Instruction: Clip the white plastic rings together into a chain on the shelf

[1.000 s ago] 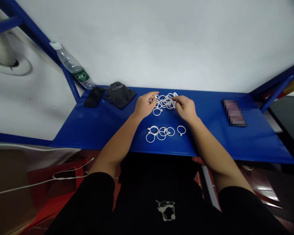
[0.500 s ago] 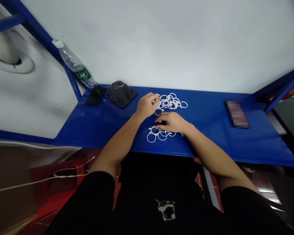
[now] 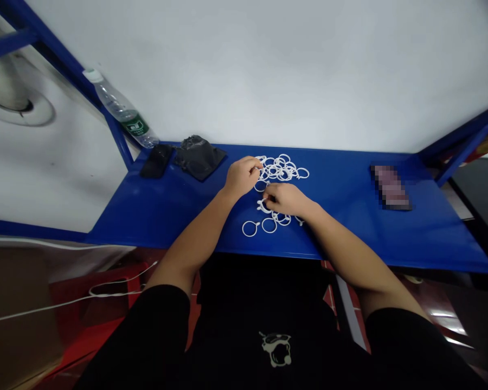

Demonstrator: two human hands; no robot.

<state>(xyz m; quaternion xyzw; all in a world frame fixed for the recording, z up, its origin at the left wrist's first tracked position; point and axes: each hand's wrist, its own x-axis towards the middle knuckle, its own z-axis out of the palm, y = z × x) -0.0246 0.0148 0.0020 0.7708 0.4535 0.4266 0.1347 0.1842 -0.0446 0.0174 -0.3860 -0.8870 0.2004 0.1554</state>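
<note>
A pile of white plastic rings (image 3: 283, 168) lies at the back of the blue shelf (image 3: 179, 206). Closer to me a small row of white rings (image 3: 268, 223) lies near the front edge. My left hand (image 3: 241, 176) rests at the left edge of the pile, fingers curled and pinching a ring there. My right hand (image 3: 285, 199) is between the pile and the row, fingers closed on a white ring (image 3: 263, 206) lifted from the row's left end.
A clear water bottle (image 3: 122, 111) leans on the blue frame at the back left. A black flat object (image 3: 156, 160) and a crumpled black bag (image 3: 198, 155) lie beside it. A blurred flat item (image 3: 390, 187) lies at the right.
My right hand left the pile, came down to the near row and has lifted one ring from it. My left hand stayed at the pile's left edge.
</note>
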